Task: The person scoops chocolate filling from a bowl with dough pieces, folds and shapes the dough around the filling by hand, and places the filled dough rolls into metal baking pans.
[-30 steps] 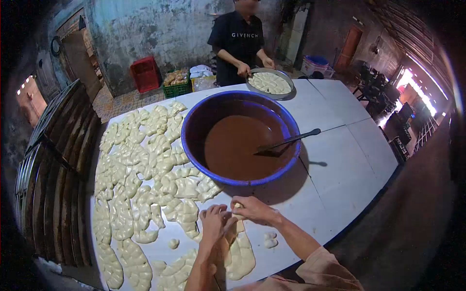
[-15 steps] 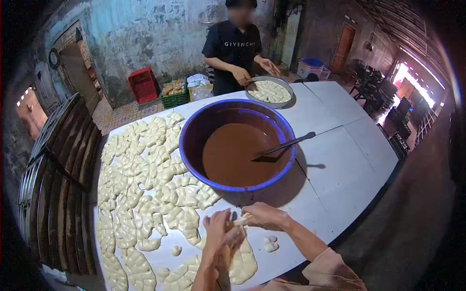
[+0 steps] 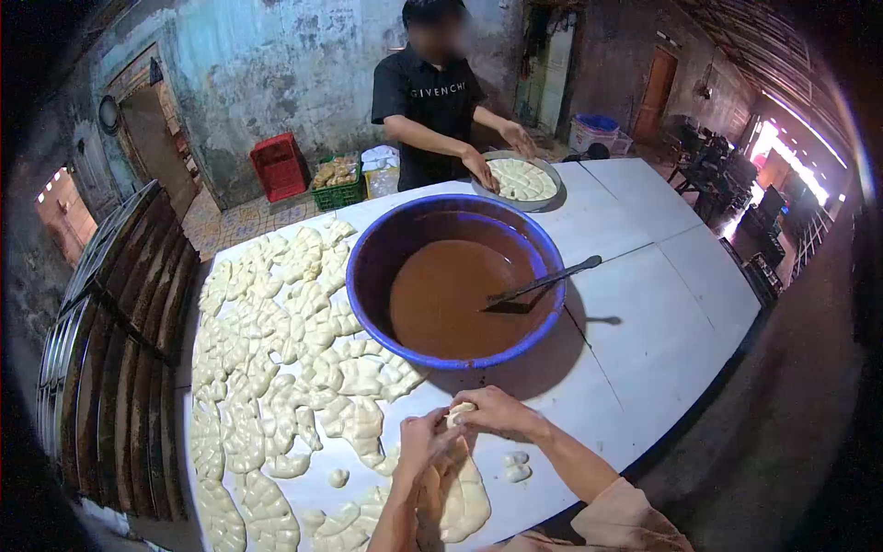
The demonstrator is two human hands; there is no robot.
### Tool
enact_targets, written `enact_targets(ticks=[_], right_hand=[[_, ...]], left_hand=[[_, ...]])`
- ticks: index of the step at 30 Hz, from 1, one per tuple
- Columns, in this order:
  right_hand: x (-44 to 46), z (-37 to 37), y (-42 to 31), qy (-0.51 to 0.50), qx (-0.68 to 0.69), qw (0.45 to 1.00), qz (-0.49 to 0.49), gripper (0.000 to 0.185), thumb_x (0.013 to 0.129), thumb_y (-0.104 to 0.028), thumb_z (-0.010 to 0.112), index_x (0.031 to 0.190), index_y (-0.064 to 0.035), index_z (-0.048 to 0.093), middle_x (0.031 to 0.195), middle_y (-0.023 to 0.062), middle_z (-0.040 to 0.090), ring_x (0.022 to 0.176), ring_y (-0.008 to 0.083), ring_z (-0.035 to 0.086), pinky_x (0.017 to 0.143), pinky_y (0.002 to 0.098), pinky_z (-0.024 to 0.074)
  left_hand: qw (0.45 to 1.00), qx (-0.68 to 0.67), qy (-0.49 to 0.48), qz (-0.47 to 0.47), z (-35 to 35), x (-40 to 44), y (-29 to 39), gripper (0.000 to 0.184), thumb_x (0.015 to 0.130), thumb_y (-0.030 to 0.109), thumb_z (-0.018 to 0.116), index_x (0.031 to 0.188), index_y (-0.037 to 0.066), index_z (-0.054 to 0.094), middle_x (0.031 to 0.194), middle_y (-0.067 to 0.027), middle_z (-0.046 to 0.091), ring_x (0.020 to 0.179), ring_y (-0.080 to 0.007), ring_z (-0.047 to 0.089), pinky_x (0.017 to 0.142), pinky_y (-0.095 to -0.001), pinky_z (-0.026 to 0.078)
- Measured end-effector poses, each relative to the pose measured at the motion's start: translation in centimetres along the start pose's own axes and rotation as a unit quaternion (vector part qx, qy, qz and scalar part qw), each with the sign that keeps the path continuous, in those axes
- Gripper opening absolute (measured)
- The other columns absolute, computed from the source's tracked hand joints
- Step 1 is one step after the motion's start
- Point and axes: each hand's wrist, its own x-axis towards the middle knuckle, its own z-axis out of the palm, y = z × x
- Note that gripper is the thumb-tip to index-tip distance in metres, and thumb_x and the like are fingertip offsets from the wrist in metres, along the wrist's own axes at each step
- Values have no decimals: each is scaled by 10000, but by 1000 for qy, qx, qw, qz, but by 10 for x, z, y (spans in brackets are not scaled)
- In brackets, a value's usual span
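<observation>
Between my fingers is a small piece of pale dough [image 3: 460, 414], above the near part of the white table. My left hand [image 3: 426, 442] is closed around its left side, and my right hand [image 3: 497, 411] grips it from the right. Below my hands lies a long flat slab of dough [image 3: 464, 501], partly hidden by my left forearm. A few small dough balls [image 3: 517, 467] rest on the table to the right of it. Many scored dough pieces [image 3: 276, 350] spread over the left side. Just beyond my hands stands a blue basin [image 3: 515, 354] of brown liquid [image 3: 441, 294].
A dark spatula [image 3: 543, 281] leans in the basin, its handle over the rim. Across the white table [image 3: 662, 294], a person in a black shirt [image 3: 428, 110] handles a round pan [image 3: 552, 198] of dough. Stacked trays [image 3: 120, 368] stand at the left; crates [image 3: 279, 166] sit by the wall.
The dough piece between my hands looks shorter and more bunched than the stretched strip before, with my hands closer together. The person opposite has leaned forward over the pan. The view has shifted slightly.
</observation>
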Motion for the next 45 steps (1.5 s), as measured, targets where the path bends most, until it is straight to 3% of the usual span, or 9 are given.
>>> enact_targets(ticks=[5, 13, 20, 25, 28, 32, 37, 40, 45], right_hand=[[5, 9, 13, 56, -33, 991, -120, 273, 914, -198, 568, 1070, 21, 612, 927, 201, 655, 843, 341, 656, 763, 418, 511], [16, 29, 32, 173, -159, 933, -273, 194, 890, -145, 615, 1015, 3, 627, 930, 146, 631, 852, 316, 643, 739, 390, 520], [8, 24, 23, 140, -62, 978, -139, 245, 836, -146, 646, 1043, -16, 637, 976, 153, 651, 874, 295, 661, 755, 364, 521], [7, 25, 30, 68, 140, 987, -35, 254, 877, -136, 627, 1083, 13, 631, 966, 55, 649, 854, 125, 619, 733, 298, 510], [0, 18, 19, 39, 230, 970, 72, 271, 859, -125, 650, 1099, 0, 629, 923, 49, 652, 833, 118, 612, 714, 271, 500], [8, 21, 27, 105, 62, 993, -3, 287, 859, -237, 671, 1035, -10, 668, 840, 41, 666, 780, 114, 602, 698, 291, 502], [8, 24, 32, 135, -24, 990, -33, 365, 870, -309, 630, 1062, 0, 658, 870, 196, 685, 798, 258, 678, 725, 366, 509], [10, 30, 44, 162, -45, 985, -37, 360, 876, -313, 615, 1068, -11, 657, 874, 200, 682, 814, 317, 681, 717, 380, 508], [17, 37, 50, 182, -124, 973, -62, 299, 871, -314, 637, 993, -42, 656, 779, 209, 636, 744, 377, 646, 654, 428, 497]], left_hand=[[963, -241, -62, -101, -17, 6, -6, 415, 973, 353, 563, 1161, -2, 668, 972, -55, 703, 904, -125, 616, 839, -306, 492], [919, -338, -151, -134, -26, 18, -18, 324, 940, 265, 636, 1128, 6, 691, 950, -3, 683, 828, -83, 589, 781, -254, 478], [927, -333, -135, -110, -29, 19, -21, 198, 882, 200, 705, 960, 17, 696, 879, 13, 666, 789, -66, 579, 740, -235, 473], [953, -291, -14, -82, -25, 15, -1, 195, 826, 197, 742, 873, 15, 689, 750, -2, 667, 686, -76, 589, 648, -229, 466], [967, -233, 30, -96, -14, 15, -7, 187, 816, 203, 751, 864, 32, 693, 717, -2, 669, 664, -73, 589, 627, -239, 463], [985, -143, 66, -64, -17, 16, 4, 168, 772, 181, 763, 865, 59, 695, 729, -62, 698, 643, -147, 638, 628, -293, 483], [992, -66, 105, -9, -16, 11, 10, 126, 768, 159, 738, 830, 57, 696, 721, -116, 690, 653, -262, 667, 630, -350, 503], [989, -90, 120, 4, -17, 7, 6, 139, 760, 162, 744, 830, 52, 696, 720, -123, 690, 662, -259, 672, 623, -351, 503], [966, -208, 142, -55, -43, -15, 11, 203, 791, 145, 759, 864, -32, 693, 776, -68, 689, 680, -123, 619, 643, -281, 493]])
